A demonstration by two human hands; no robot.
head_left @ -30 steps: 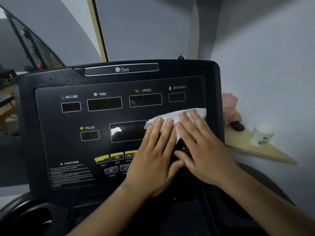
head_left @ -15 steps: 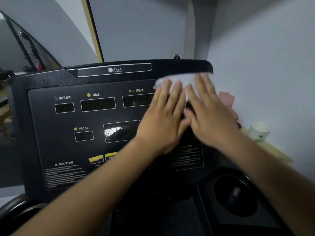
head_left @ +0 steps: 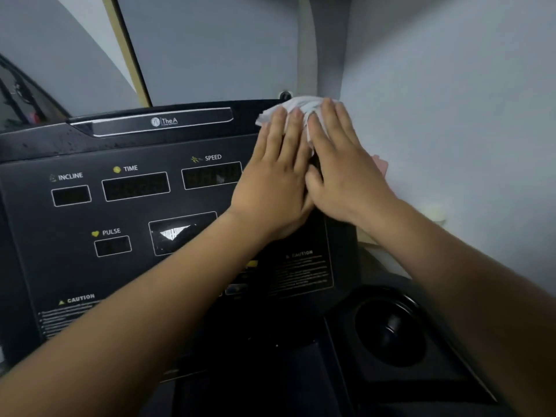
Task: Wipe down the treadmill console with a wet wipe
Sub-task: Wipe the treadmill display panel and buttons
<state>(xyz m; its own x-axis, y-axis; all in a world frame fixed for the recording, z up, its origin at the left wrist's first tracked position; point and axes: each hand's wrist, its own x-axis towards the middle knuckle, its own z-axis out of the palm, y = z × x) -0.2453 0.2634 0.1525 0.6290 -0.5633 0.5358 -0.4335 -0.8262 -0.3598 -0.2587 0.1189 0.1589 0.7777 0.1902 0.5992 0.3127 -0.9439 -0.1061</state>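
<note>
Left hand (head_left: 276, 176) and right hand (head_left: 343, 170), fingers flat, press wet wipe (head_left: 298, 105) onto console (head_left: 135, 224) top right corner; best with even pressure, sweeping left along top edge.

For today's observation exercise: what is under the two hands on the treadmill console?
A crumpled white wet wipe, showing beyond the left hand and right hand. The console panel beneath both palms is covered.
</note>
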